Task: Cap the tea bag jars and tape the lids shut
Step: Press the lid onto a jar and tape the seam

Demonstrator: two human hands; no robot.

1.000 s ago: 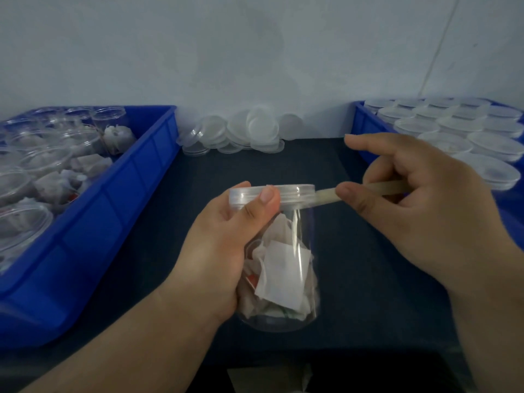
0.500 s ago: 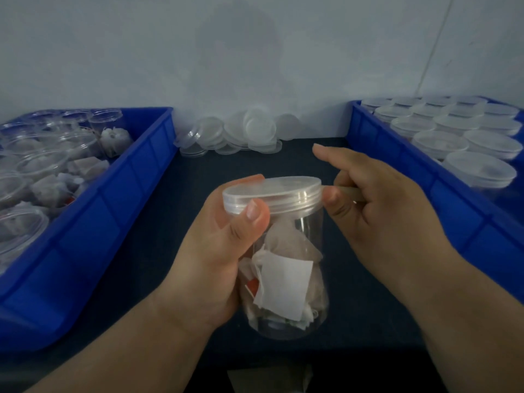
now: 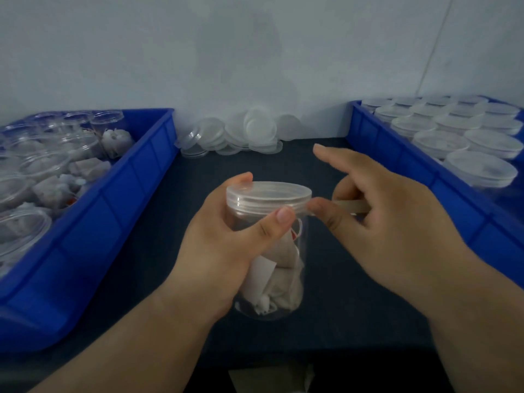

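A clear plastic jar [image 3: 279,279] full of tea bags is held above the dark table, its translucent lid [image 3: 269,194] on top. My left hand [image 3: 224,248] grips the jar from the left, thumb pressed just under the lid's rim. My right hand [image 3: 385,222] pinches a strip of pale tape [image 3: 350,207] that runs from the lid's right edge; its thumb tip touches the lid's side and its index finger points out straight.
A blue bin [image 3: 113,205] on the left holds several open jars with tea bags. A blue bin [image 3: 442,177] on the right holds several capped jars. Loose clear lids [image 3: 241,134] lie piled at the back by the wall.
The jar has turned in my left hand, showing different tea bags. My right hand drew the tape in to the lid, then pulled back slightly with a short strip showing.
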